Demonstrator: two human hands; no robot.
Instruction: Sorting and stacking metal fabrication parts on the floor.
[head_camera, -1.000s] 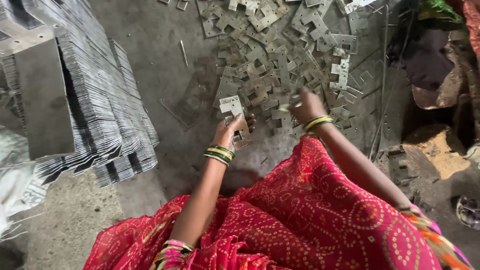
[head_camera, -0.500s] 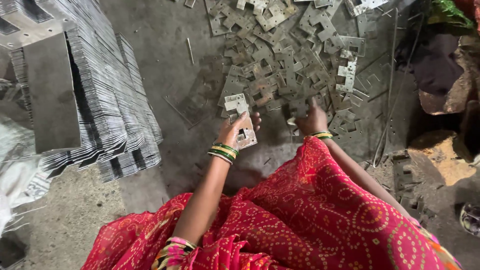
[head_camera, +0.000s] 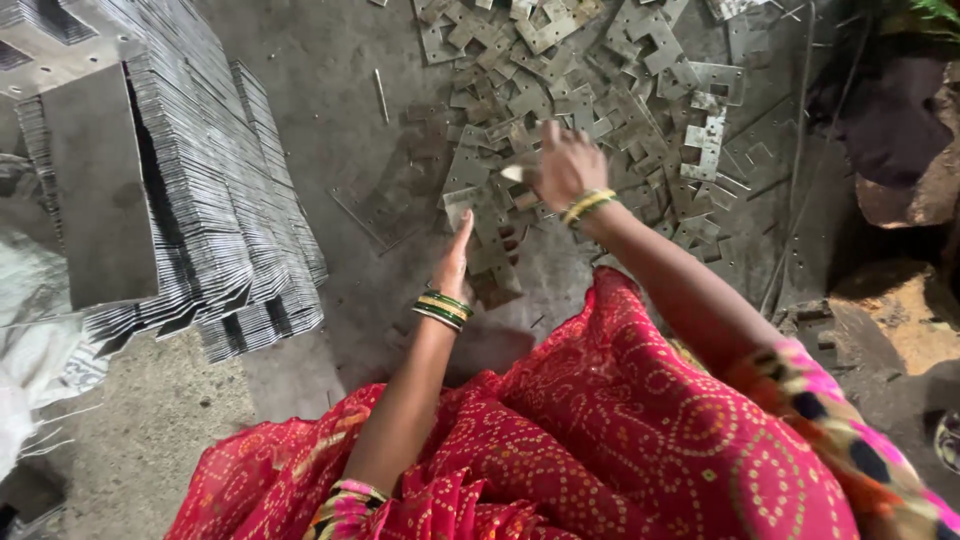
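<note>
A heap of small notched metal plates (head_camera: 610, 70) lies scattered on the grey floor ahead of me. My left hand (head_camera: 455, 255), with green and gold bangles on the wrist, is turned edge-on and holds a small stack of these plates (head_camera: 488, 235) against its palm. My right hand (head_camera: 568, 165), also bangled, hovers over the near edge of the heap and pinches one small plate (head_camera: 516, 172) between its fingers. The two hands are a short way apart, the right one higher and farther out.
Tall leaning stacks of thin metal sheets (head_camera: 215, 200) fill the left, with a flat grey plate (head_camera: 95, 190) on top. A thin rod (head_camera: 381, 95) lies on the floor. A white sack (head_camera: 30, 350) sits at far left. Red patterned cloth (head_camera: 600, 430) covers my lap.
My right hand has lifted off the heap with a single plate in its fingers. My left hand has turned edge-on with its stack. The view has shifted closer.
</note>
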